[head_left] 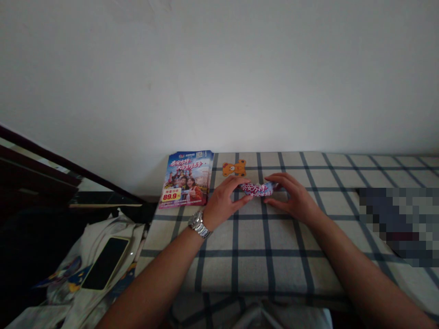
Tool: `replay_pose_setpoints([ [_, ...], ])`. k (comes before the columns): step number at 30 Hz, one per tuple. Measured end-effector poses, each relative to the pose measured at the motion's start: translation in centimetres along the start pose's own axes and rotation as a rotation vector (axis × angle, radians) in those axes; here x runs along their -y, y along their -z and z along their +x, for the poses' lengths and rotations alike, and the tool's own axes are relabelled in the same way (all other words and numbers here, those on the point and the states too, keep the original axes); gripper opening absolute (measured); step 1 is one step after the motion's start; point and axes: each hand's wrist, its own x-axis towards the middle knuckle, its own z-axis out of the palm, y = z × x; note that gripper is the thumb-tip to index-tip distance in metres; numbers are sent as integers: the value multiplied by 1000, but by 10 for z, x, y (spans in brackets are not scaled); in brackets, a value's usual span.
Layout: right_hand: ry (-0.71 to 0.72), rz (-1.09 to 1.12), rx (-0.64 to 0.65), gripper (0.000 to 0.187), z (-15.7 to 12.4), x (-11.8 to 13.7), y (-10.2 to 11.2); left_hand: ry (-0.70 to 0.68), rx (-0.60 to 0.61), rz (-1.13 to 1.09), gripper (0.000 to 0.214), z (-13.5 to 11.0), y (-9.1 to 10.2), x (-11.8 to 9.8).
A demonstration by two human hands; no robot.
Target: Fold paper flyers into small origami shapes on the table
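Observation:
Both hands rest on a checked tablecloth (260,237), gripping a narrow, folded or rolled colourful leaflet (258,188) between them. My left hand (224,199), with a metal watch on the wrist, pinches its left end. My right hand (293,196) curls over its right end, fingers on top and thumb below. A stack of flat leaflets (187,178) with the same print lies at the table's far left corner. An orange bear-shaped cutout (234,168) lies just beyond my left hand.
A white wall rises right behind the table. Left of the table, lower down, a phone (105,262) lies on white cloth and papers. A blurred-out dark patch (398,224) covers the right side of the table.

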Motion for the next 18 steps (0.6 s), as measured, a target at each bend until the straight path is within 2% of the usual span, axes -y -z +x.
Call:
replay_pose_setpoints([
  [4,37,-60,-3,46,0,-3,-1,-4,7,4,36,0,1,0],
  [18,-26,-11,9,38,0,0,-1,13,26,17,33,-1,0,0],
])
